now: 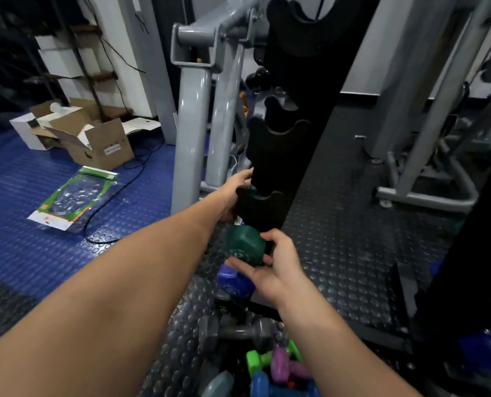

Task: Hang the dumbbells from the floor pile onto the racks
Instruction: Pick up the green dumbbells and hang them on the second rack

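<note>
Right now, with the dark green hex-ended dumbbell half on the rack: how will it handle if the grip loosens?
The dark green hex-ended dumbbell is probably dense for its size, so it would drop hard. Its flat-faced ends should resist rolling. The coating looks matte, likely grippy in the right hand.

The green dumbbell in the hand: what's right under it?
Under the green dumbbell, cupped by the right hand, a blue dumbbell head shows, standing on the studded floor. Its other end is covered by that hand.
</note>
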Motion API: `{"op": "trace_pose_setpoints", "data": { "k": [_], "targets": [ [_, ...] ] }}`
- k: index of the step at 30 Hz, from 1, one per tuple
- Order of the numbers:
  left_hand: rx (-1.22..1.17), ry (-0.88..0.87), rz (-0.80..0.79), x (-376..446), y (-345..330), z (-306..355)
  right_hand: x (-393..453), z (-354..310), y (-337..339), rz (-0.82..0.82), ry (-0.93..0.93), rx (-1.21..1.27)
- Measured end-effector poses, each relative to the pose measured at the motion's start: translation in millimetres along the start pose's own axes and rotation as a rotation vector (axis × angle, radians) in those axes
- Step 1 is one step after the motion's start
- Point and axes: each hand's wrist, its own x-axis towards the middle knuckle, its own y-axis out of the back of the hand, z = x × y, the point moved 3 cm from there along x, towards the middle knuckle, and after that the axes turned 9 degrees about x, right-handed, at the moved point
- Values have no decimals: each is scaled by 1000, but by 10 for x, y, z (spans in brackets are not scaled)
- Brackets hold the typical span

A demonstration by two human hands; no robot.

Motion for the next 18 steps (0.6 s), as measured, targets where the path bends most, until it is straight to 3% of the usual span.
{"op": "trace_pose_setpoints", "data": {
  "k": [10,18],
  "targets": [
    [-158,48,-65,-110,-7,-171,0,43,-4,13,26,-87],
    [-169,-34,-144,-79,-5,-224,-29,-46,107,16,41,-130]
  ]
}}
